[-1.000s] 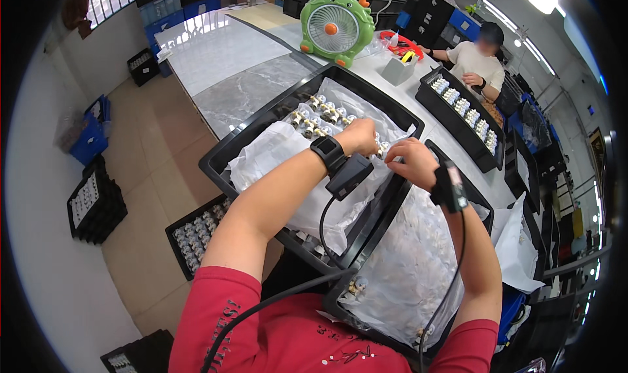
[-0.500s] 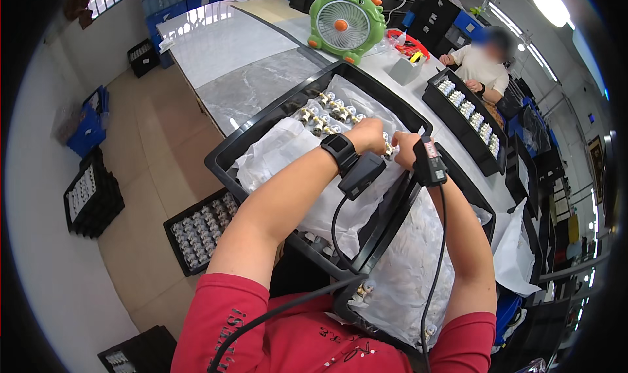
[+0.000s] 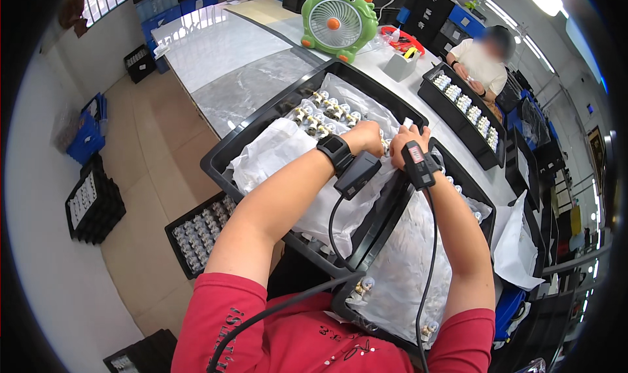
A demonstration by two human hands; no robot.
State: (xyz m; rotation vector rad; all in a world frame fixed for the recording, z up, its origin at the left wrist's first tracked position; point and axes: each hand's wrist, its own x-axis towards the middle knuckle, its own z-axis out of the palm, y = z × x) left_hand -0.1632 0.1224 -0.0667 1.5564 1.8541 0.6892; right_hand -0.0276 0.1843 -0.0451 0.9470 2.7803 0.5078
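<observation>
Both my hands meet above the right side of a black tray [image 3: 219,152] lined with white sheeting. My left hand [image 3: 364,138] is closed, its fingers curled around a small figurine [image 3: 384,141] that is mostly hidden. Right beside it, my right hand [image 3: 406,145] has bent fingers, and a small white piece [image 3: 407,122] sticks up among them; I cannot make out what it is. Several white-and-gold figurines [image 3: 315,125] lie in rows on the sheeting left of my hands. A crumpled white sheet [image 3: 271,152] covers the tray's near part.
A second black tray [image 3: 345,302] with sheeting and a few figurines overlaps at the lower right. A green fan [image 3: 335,23] and a grey box [image 3: 400,67] stand farther back. Across the table, a person [image 3: 481,62] sits behind a long figurine tray [image 3: 458,125]. Another filled tray [image 3: 175,247] lies lower left.
My right hand has turned and lifted its fingers slightly, and a white piece now shows among them. My left hand stays nearly in place. The person opposite has brought their hands together.
</observation>
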